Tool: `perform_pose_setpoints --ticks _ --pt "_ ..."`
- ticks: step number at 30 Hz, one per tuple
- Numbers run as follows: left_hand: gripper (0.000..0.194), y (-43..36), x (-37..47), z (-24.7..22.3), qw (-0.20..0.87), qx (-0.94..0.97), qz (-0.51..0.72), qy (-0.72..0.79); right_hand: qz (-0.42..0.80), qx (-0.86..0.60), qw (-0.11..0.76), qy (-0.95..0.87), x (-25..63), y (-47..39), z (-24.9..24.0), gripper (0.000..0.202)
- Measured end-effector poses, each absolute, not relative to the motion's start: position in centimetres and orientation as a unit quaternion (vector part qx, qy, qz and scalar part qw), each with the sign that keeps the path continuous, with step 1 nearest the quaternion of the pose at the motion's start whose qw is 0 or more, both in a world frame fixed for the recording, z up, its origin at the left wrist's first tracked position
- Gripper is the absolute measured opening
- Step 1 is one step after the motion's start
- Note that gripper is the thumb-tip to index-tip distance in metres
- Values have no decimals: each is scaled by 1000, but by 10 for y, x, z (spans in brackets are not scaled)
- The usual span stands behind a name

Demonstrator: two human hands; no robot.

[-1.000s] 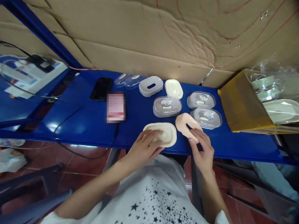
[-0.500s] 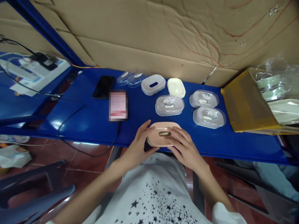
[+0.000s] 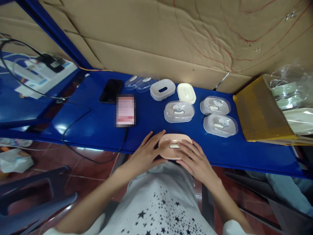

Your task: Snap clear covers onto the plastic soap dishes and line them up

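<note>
At the front edge of the blue table, a peach soap dish [image 3: 168, 153] lies between my hands. Its middle slot shows a pale strip inside. My left hand [image 3: 145, 151] grips the dish's left end, thumb at the near side and fingers over the top. From the right, my right hand [image 3: 197, 160] spreads its fingers across the top and holds the near rim with the thumb. Just beyond sits a white soap dish under a clear lid [image 3: 179, 111]. Two similar lidded dishes [image 3: 215, 105] [image 3: 220, 124] stand to its right.
Behind are a white slotted tray [image 3: 162, 90], a cream dish [image 3: 186, 93] and clear lids [image 3: 146, 84]. A black phone [image 3: 111, 90] and a blurred-screen device [image 3: 126, 111] with a cable lie left. A cardboard box [image 3: 256, 111] of wrapped parts stands right.
The peach soap dish has shifted slightly toward me and to the right, with both hands still on it. The pale strip now shows more plainly in its slot.
</note>
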State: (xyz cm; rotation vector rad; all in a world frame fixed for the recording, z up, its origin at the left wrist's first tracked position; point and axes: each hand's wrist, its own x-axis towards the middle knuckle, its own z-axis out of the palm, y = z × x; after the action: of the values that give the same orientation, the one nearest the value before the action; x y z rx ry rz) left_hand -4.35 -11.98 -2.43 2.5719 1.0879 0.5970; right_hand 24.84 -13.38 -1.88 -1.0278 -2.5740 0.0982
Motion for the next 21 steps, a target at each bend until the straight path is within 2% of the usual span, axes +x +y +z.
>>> perform_pose_setpoints --ticks 3,7,12,17,21 --pt "72 -106 -55 -7 140 899 204 361 39 -369 183 -910 249 -133 -21 42" --pt "56 -44 -80 26 40 850 236 469 34 -406 213 -888 252 -132 -25 52" --pt "58 61 -88 38 -83 792 135 589 21 -449 259 -855 250 -134 -32 54" --pt "50 108 -76 29 -96 782 99 608 18 -461 269 -846 245 -136 -32 48" --pt "35 110 -72 28 -87 759 171 622 22 -467 276 -840 244 -135 -30 46"
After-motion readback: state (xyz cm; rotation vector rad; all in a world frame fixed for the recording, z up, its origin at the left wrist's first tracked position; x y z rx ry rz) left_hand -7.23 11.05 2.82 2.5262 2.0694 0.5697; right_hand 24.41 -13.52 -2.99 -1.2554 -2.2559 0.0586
